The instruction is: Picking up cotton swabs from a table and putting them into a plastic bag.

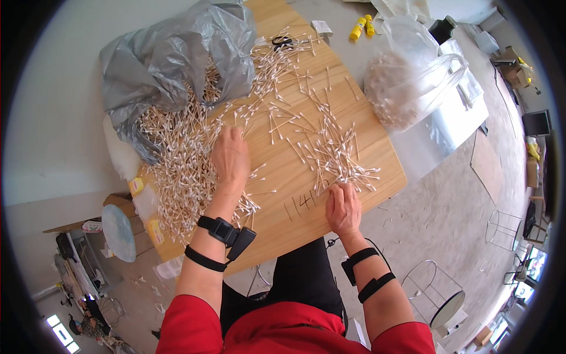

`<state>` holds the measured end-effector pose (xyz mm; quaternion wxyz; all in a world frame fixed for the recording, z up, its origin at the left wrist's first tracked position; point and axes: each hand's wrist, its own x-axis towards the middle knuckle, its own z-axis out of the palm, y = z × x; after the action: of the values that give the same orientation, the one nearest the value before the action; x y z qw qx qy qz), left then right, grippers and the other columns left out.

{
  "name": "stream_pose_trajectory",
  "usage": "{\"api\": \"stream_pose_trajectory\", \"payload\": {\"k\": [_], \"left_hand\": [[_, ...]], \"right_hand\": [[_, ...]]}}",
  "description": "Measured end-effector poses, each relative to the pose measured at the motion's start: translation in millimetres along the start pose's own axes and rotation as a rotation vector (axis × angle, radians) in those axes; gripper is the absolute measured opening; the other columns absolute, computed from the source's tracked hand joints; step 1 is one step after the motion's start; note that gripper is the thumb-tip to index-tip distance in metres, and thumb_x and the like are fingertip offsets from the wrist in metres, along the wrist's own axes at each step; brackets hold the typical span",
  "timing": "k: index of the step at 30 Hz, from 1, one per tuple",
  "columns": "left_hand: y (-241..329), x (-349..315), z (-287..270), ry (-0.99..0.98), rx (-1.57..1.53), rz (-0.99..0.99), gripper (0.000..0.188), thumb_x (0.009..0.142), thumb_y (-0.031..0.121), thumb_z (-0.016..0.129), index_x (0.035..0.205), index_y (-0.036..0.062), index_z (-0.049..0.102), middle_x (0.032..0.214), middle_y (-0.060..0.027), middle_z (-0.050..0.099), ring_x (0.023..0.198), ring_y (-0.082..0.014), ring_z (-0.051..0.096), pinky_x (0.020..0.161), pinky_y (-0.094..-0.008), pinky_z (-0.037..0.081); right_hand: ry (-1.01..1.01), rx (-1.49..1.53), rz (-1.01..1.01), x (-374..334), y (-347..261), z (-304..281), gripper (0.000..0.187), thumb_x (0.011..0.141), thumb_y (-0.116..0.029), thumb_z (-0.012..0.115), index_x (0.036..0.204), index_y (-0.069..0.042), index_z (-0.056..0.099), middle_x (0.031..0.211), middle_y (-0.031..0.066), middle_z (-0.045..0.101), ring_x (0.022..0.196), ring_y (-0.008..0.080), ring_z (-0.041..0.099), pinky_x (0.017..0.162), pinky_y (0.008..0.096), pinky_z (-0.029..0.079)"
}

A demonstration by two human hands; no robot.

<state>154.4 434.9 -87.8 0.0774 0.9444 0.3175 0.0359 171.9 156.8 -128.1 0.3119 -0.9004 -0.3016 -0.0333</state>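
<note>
A large heap of wooden-stemmed, white-tipped cotton swabs (186, 168) covers the left of the wooden table (283, 236), spilling from a grey plastic bag (168, 65). At the heap's right edge is my left hand (230, 156), its fingers drawn together and pointing down. Whatever they pinch is hidden. My right hand (343, 207) is closed at the near edge of a smaller, looser pile of swabs (339, 153). Its curled fingertips press on swab ends there, partly hidden by the hand. Handwritten pen marks lie on the wood between my hands.
Black-handled scissors (283, 42) lie among scattered swabs at the far side. Beyond the table's right edge, a knotted clear bag full of swabs (398, 88) rests on a pale surface. Two yellow tubes (358, 28) are near it. A round stool (446, 310) stands at the lower right.
</note>
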Motion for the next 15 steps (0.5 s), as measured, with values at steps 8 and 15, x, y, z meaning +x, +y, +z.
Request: {"api": "stream_pose_trajectory", "payload": {"k": [8,15], "left_hand": [[19,31,7,-0.089,0.135,0.629,0.065,0.083,-0.003,0.046,0.143,0.0173,0.031,0.151,0.0024,0.026,0.140,-0.0272,0.019,0.116,-0.0498,0.008],[-23,7,-3,-0.079,0.245,0.592,0.070,0.079,-0.007,0.048,0.143,0.0174,0.032,0.151,0.0020,0.024,0.141,-0.0268,0.016,0.115,-0.0547,0.004]], "right_hand": [[-0.010,0.005,0.017,-2,-3,4,0.020,0.078,-0.007,0.058,0.097,-0.006,0.056,0.096,0.0106,0.055,0.089,0.0296,0.056,0.074,0.0391,0.047],[-0.031,0.036,0.005,-3,1,2,0.023,0.076,-0.007,0.059,0.099,-0.006,0.055,0.097,0.0110,0.055,0.090,0.0305,0.055,0.076,0.0394,0.047]]}}
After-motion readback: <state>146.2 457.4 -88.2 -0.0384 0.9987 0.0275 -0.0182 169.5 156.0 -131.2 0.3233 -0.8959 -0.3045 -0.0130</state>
